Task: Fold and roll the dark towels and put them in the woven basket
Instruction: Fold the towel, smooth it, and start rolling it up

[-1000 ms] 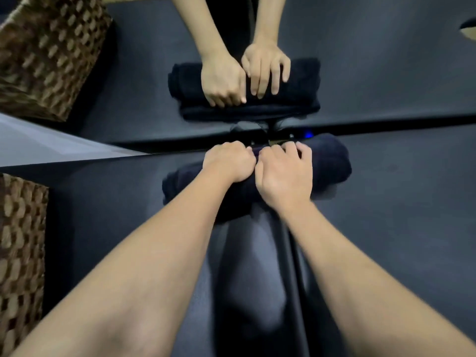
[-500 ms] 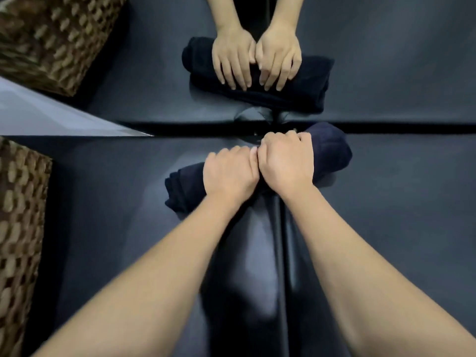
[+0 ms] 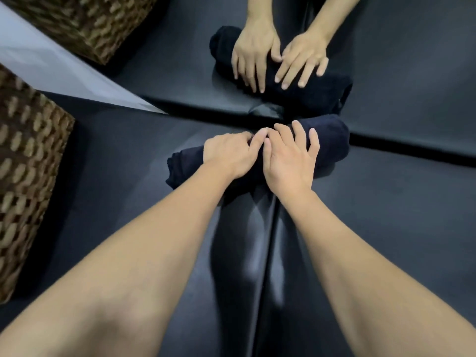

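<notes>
One dark towel is seen, rolled into a thick cylinder and laid across a dark glossy surface, directly in front of a mirror in which the roll and both hands are repeated as a reflection. One woven basket is seen at the left edge, well apart from the towel; its reflection is shown at the upper left. Two bare hands are counted, both placed on top of the roll, side by side near its middle.

The left hand is laid over the roll with its fingers bent down over the far side, the fingertips hidden behind the curve; whether the cloth is gripped or only pressed cannot be told from the direct view. The right hand is spread on the roll with its fingers nearly straight and slightly apart, pressed flat on the cloth. In the reflection, both sets of fingers are shown extended and flat against the towel. The two hands are touching at the index fingers.
</notes>
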A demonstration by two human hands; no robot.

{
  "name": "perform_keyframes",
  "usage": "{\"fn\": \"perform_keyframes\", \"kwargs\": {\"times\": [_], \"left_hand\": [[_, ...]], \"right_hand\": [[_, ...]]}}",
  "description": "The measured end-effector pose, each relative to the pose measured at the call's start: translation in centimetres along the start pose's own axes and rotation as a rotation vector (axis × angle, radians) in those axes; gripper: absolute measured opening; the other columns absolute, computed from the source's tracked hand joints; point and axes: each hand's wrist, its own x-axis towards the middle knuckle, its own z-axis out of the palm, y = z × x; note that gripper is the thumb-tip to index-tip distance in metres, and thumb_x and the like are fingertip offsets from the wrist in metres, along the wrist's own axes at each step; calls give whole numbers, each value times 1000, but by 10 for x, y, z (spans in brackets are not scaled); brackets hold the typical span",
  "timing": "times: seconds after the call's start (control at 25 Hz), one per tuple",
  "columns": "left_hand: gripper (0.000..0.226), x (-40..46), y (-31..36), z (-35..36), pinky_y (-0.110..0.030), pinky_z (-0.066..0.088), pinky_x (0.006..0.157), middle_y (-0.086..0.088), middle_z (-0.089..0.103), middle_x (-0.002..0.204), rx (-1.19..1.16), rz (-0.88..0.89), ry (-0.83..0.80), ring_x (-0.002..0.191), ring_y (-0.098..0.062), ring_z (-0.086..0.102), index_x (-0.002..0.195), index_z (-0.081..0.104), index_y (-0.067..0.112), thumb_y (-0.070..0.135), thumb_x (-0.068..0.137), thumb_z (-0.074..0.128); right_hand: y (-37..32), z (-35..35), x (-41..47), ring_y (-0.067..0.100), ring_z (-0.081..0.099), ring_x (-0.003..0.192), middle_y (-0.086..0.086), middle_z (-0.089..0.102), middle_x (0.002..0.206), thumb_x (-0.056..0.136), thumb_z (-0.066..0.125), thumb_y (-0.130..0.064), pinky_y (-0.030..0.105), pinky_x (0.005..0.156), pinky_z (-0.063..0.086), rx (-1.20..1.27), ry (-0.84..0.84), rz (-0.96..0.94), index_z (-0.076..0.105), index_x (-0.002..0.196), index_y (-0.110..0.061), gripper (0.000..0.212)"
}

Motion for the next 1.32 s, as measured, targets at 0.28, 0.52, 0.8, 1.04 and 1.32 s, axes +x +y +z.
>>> {"fn": "perform_keyframes", "kwargs": {"times": [0.28,0.52,0.8,1.04,1.32], "left_hand": [[108,-41,16,7,-41,39,77,-7,69,117,-207,-282,-230,104,-33,61,117,67,16,92,75,2],[122,-94,0,4,-39,44,92,-8,59,140,-699,-501,-435,122,-29,58,142,53,12,100,65,20],[115,-153,-43,-57,-36,40,104,-3,41,157,-1019,-621,-210,139,-25,44,154,35,14,95,73,28],[111,-222,-128,-171,-43,45,109,-6,49,150,-1221,-712,124,131,-27,52,154,34,12,92,78,32],[86,-330,-236,-255,-43,54,98,-7,66,128,-1494,-735,506,111,-25,66,145,47,13,79,93,28]], "right_hand": [[-12,-9,-43,25,-7,155,3,-12,169,103,41,-52,46,121,13,585,-40,433,5,161,-31,71],[-49,-30,-85,11,44,131,-7,28,160,75,72,-70,30,103,37,1368,-185,1031,16,150,-52,95],[-103,-86,-81,12,50,134,-18,43,153,59,77,-76,43,107,47,1543,-575,787,25,151,-54,108],[-229,-163,-63,19,73,104,-5,75,116,71,83,-57,44,95,57,1562,-851,363,58,133,-32,72],[-396,-238,-70,23,76,93,3,78,105,83,82,-33,38,74,62,1412,-1035,-75,68,120,-21,41]]}}
